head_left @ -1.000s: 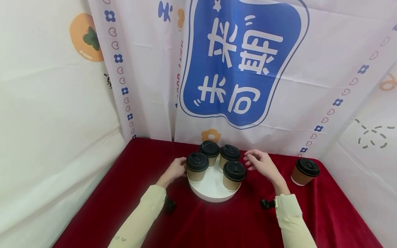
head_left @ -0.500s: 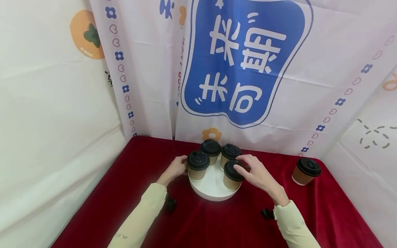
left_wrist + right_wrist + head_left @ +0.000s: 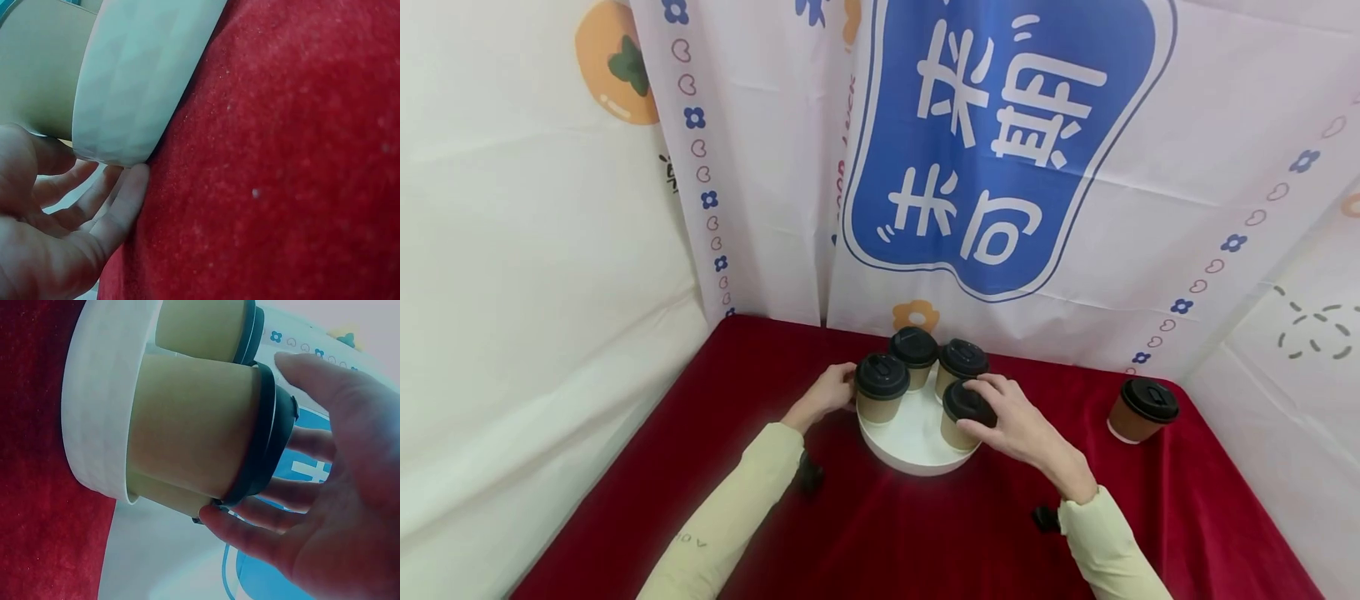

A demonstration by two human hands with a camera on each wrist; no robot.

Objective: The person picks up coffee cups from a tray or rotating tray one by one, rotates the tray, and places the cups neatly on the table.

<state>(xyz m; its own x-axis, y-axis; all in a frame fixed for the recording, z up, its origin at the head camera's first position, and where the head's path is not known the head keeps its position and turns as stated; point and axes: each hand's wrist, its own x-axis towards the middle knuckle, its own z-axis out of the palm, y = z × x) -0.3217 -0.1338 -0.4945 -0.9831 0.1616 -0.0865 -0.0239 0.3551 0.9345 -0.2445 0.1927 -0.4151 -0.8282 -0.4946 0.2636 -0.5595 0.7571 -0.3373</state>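
A round white tray (image 3: pixel 917 462) carries several brown paper cups with black lids. My left hand (image 3: pixel 829 393) holds the tray's left side, next to the front left cup (image 3: pixel 880 408). In the left wrist view its fingers (image 3: pixel 128 200) curl against the tray wall (image 3: pixel 134 81). My right hand (image 3: pixel 1026 429) arches over the front right cup (image 3: pixel 957 435), thumb in front and fingers behind the lid. The right wrist view shows one fingertip (image 3: pixel 212 517) at the lid's edge and a gap between thumb and lid (image 3: pixel 265 437). Two more cups stand at the tray's back.
Another lidded cup (image 3: pixel 1138 412) stands apart at the right on the red cloth (image 3: pixel 880 542). A printed white curtain (image 3: pixel 760 208) hangs close behind the tray, and pale cloth walls (image 3: pixel 535 292) enclose both sides.
My right hand has moved left and down, from beside the tray to over the front right cup's lid. My left hand stays at the tray's side. The head view has tilted slightly.
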